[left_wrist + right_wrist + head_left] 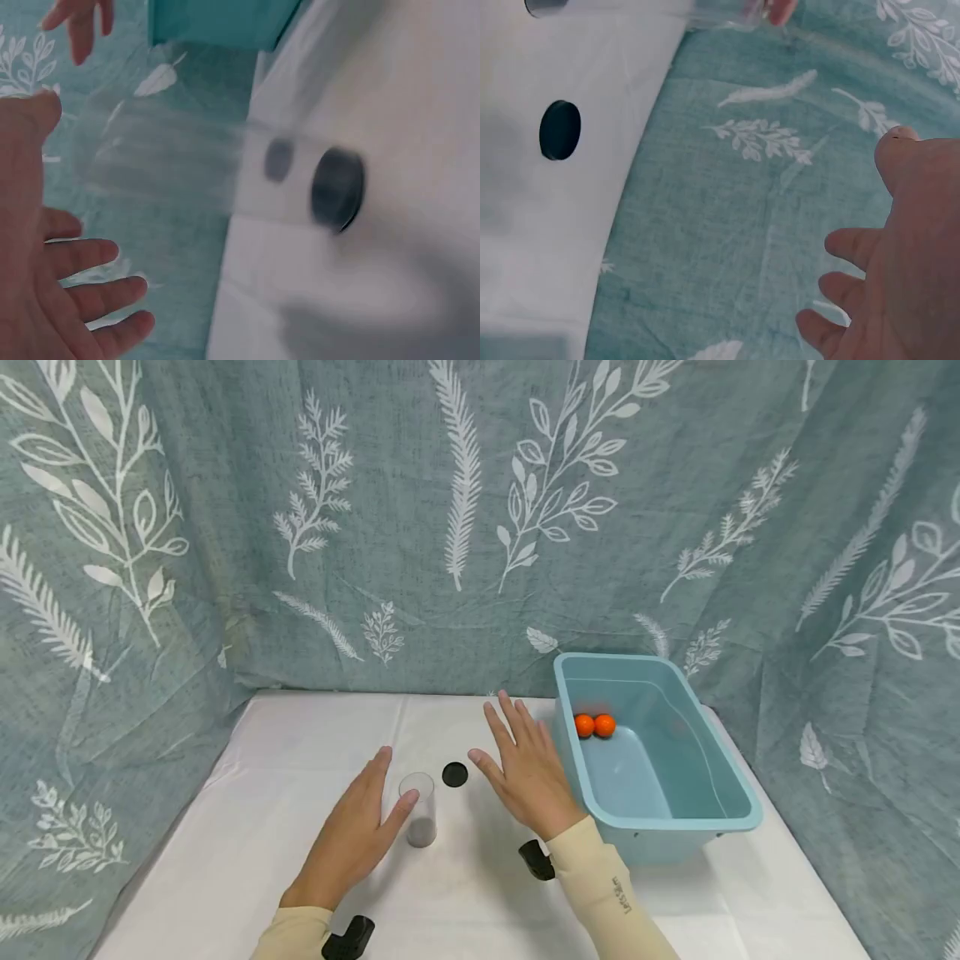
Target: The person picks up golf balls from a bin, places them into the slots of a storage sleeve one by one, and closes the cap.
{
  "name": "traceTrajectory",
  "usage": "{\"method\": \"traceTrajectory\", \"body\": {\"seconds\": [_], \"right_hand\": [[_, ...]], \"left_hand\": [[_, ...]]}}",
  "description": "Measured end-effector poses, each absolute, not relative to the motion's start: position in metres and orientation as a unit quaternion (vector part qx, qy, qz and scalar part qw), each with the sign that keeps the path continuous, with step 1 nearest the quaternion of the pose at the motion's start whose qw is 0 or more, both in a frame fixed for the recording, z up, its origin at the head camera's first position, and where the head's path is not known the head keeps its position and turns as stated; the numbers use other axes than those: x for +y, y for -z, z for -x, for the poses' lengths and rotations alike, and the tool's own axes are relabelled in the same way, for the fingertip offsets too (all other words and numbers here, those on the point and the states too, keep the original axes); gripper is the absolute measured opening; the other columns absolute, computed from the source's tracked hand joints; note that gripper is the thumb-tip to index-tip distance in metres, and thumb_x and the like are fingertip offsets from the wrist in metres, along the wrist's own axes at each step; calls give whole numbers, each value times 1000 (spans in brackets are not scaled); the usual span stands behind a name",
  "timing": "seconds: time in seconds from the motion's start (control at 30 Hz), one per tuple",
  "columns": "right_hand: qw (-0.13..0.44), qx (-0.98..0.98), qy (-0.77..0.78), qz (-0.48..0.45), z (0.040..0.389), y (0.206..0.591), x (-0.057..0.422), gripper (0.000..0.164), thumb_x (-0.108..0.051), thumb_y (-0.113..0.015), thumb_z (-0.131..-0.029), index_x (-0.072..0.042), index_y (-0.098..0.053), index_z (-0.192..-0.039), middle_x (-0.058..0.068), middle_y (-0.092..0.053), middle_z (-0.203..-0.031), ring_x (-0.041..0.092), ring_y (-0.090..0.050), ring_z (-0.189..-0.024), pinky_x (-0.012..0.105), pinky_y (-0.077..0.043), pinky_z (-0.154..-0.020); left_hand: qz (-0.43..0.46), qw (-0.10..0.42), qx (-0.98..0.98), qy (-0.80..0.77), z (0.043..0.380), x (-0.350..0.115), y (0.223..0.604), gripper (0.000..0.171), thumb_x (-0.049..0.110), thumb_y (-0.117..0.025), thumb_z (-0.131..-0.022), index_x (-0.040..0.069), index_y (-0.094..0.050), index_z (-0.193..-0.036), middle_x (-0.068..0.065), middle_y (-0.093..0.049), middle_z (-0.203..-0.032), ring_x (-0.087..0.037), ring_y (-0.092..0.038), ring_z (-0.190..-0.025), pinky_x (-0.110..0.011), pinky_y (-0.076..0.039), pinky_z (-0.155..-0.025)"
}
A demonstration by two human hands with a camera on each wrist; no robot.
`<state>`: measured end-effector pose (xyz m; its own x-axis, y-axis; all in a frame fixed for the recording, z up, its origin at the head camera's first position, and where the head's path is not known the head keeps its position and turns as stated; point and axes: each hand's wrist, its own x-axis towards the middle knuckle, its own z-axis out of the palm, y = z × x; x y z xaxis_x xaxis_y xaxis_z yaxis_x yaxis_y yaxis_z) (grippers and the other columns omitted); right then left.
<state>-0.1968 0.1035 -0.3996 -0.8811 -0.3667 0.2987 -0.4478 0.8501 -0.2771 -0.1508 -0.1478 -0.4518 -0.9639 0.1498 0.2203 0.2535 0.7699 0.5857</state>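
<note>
A clear plastic cylinder [422, 814], uncapped at the top and dark at its base, stands upright on the white cloth. My left hand [352, 831] is just to its left, fingers extended, with the thumb overlapping it in the head view. In the left wrist view, a gap shows between that thumb and the cylinder [172, 161]. A round black lid [454, 774] lies flat behind and to the right of the cylinder. Over the cloth between lid and bin, my right hand [532, 768] spreads its fingers and holds nothing.
A light blue plastic bin [675, 823] stands on the right of the table, close beside the right hand. Two orange balls [604, 725] lie together at its far left inside. Green leaf-patterned curtains [390, 527] surround the white-covered table [300, 743] at back and sides.
</note>
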Motion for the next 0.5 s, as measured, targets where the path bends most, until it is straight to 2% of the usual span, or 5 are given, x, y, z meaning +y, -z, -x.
{"method": "traceTrajectory", "body": {"seconds": [0.13,0.23,0.33,0.5], "right_hand": [[120,-954,-179,-209,197,395,109,70,-55,-36,-106,-15,-23,-162,6,-12,-169,28,-14,-154,52,-9,-122],[119,-951,-198,-205,196,388,115,70,-55,-38,-106,-15,-24,-162,5,-14,-168,25,-17,-154,49,-5,-123],[125,-944,-230,-202,196,379,122,71,-55,-42,-105,-15,-25,-161,4,-18,-168,25,-19,-153,49,-9,-123],[138,-935,-266,-192,201,364,142,70,-55,-43,-105,-14,-29,-160,2,-22,-167,24,-20,-152,52,-20,-120]], "left_hand": [[86,65,-917,384,152,-137,465,93,65,-53,-97,10,-15,-162,-16,-32,-161,-38,-35,-145,-61,-33,-110],[69,69,-899,426,153,-129,472,100,64,-65,-90,11,-18,-161,-11,-39,-156,-35,-43,-140,-58,-39,-107],[52,69,-886,456,155,-123,477,105,62,-74,-85,10,-22,-159,-11,-46,-151,-34,-50,-133,-53,-43,-106],[19,42,-883,466,154,-118,482,99,61,-77,-82,13,-32,-155,-9,-56,-140,-35,-57,-123,-52,-46,-100]]}}
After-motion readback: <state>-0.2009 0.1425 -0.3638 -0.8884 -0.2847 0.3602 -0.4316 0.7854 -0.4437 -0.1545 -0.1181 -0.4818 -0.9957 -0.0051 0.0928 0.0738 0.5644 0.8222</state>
